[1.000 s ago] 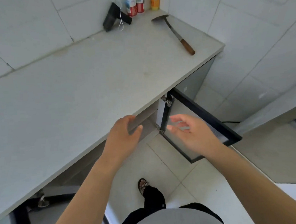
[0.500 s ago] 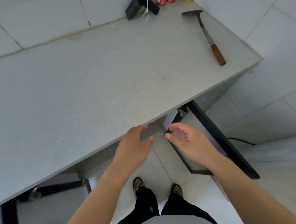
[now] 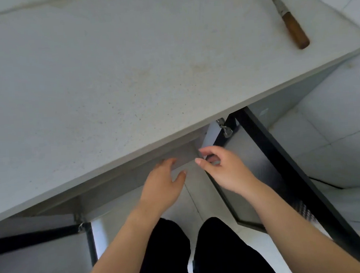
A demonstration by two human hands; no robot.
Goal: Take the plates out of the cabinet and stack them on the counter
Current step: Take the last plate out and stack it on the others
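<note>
1. The cabinet (image 3: 134, 170) sits under the counter (image 3: 129, 76), running from about 9 o'clock to 2 o'clock across the view. The counter's front edge hides its inside, so no plates can be made out.
2. The left hand (image 3: 163, 186), just below centre at 6 o'clock, reaches up toward the cabinet's top rail. Its fingers are fairly straight with the thumb spread to the side, and it holds nothing. The fingertips are at the rail, but I cannot tell whether they touch it.
3. The right hand (image 3: 225, 171), at about 4 o'clock from centre, is just beside the left hand and apart from it. Its fingers are loosely curled, with a gap between thumb and forefinger, and it holds nothing. It lies in front of the hinge side of the right door (image 3: 260, 163); whether it touches the door is unclear.
4. The right door, black-framed with a grey panel, stands swung out toward 5 o'clock, its hinge (image 3: 225, 129) just under the counter edge.
5. The left door (image 3: 33, 238), also black-framed, is swung out at 8 o'clock.
6. The person's legs (image 3: 167, 253), in black, stand at 6 o'clock between the two doors on a pale tiled floor (image 3: 333, 137).
7. A tool with a brown wooden handle (image 3: 294, 28) lies on the counter at 1 o'clock, well apart from both hands.
</note>
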